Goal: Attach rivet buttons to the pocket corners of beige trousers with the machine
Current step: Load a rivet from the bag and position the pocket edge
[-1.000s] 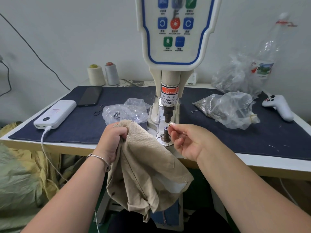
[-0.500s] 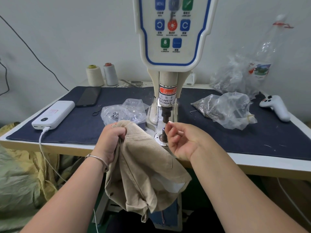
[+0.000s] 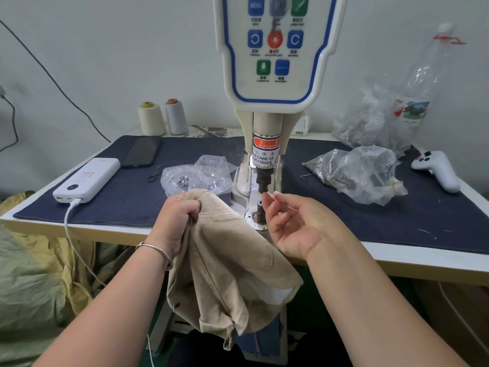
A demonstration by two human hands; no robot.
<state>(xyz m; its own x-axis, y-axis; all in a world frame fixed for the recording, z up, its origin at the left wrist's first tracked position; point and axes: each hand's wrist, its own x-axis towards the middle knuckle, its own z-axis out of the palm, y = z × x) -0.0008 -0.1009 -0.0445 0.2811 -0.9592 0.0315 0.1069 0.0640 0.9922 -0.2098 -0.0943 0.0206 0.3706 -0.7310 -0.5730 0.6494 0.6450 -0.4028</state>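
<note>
The beige trousers (image 3: pixel 225 274) hang bunched over the table's front edge, and my left hand (image 3: pixel 174 223) grips their top fold just left of the rivet machine (image 3: pixel 267 123). My right hand (image 3: pixel 296 226) is palm up beside the lower die (image 3: pixel 259 210). Its thumb and forefinger tips sit just under the upper punch (image 3: pixel 263 181), and the other fingers are loosely curled. I see nothing between the fingertips. A small pale piece sits on top of the lower die.
A clear bag of metal parts (image 3: pixel 201 173) lies left of the machine, a larger one (image 3: pixel 357 173) to the right. On the dark mat lie a power bank (image 3: pixel 87 178), phone (image 3: pixel 141 152) and white controller (image 3: pixel 436 168). Thread cones (image 3: pixel 150 119) stand at the back.
My right fingertips have lifted from the top of the lower die towards the upper punch, and the hand has turned more palm up. The left hand keeps its hold on the trousers.
</note>
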